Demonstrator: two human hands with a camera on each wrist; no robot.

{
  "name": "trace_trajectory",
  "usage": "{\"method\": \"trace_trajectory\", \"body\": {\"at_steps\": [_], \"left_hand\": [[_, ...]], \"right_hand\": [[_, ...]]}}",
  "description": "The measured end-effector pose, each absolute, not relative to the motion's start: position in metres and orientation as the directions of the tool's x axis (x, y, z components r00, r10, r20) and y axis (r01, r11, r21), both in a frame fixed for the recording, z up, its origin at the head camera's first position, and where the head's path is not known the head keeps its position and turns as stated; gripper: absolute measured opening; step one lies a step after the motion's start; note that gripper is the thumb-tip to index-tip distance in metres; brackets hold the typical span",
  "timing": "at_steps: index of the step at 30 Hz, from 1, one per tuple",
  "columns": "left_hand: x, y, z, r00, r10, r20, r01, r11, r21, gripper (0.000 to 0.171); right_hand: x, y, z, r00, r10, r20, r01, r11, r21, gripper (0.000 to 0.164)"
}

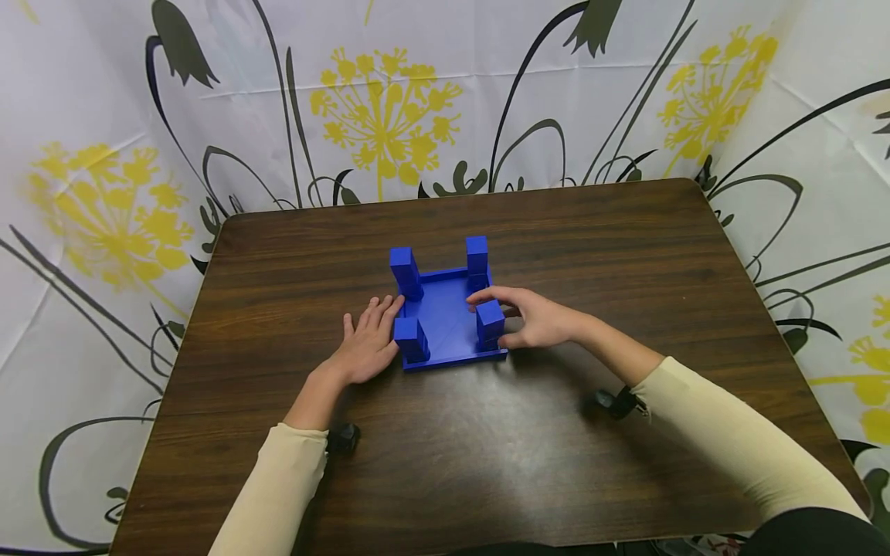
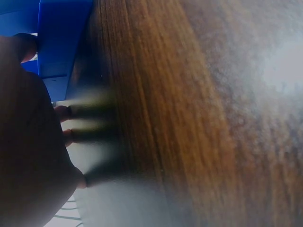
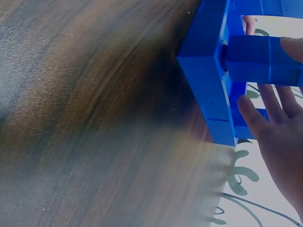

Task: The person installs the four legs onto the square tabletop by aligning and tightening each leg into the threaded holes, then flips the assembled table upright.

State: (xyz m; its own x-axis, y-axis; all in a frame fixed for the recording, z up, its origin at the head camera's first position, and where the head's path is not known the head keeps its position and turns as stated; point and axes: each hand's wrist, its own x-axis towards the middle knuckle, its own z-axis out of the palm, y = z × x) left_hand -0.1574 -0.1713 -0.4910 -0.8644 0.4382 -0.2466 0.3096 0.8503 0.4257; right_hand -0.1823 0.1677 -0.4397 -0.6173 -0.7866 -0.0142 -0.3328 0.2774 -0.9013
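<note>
A blue square tray (image 1: 445, 363) with a raised rim lies on the table, an upright block post at each corner. My left hand (image 1: 364, 351) lies palm down along the tray's left side, fingers straight. In the left wrist view one digit of it touches a blue wall (image 2: 59, 56). My right hand (image 1: 542, 320) curls round the front right post (image 1: 490, 328). Its thumb is in front, and its fingers pass behind. In the right wrist view the post (image 3: 248, 59) has a seam across it, with the thumb over the part above the seam. Some fingertips are hidden behind it.
Other posts rise at the front left (image 1: 410, 340), back left (image 1: 405, 272) and back right (image 1: 477, 261) corners. The brown wooden table (image 1: 626, 255) reaches to a patterned white curtain (image 1: 278, 100) at the back and sides. Both wrists wear dark straps.
</note>
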Motion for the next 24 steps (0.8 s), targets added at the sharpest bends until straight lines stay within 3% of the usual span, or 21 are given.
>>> {"method": "trace_trajectory", "body": {"at_steps": [10,24], "left_hand": [[-0.1572,-0.1701,-0.4854,-0.859,0.436,-0.268,0.304,0.856,0.418,0.072],[-0.1567,-0.1701,-0.4837,-0.86,0.436,-0.265,0.303,0.854,0.423,0.071]], "right_hand": [[-0.1859,0.1697,-0.441,-0.503,-0.862,0.069,-0.244,0.065,-0.968,0.069],[-0.1862,0.1711,-0.4381,-0.49,-0.872,-0.019,-0.218,0.144,-0.965,0.053]]}}
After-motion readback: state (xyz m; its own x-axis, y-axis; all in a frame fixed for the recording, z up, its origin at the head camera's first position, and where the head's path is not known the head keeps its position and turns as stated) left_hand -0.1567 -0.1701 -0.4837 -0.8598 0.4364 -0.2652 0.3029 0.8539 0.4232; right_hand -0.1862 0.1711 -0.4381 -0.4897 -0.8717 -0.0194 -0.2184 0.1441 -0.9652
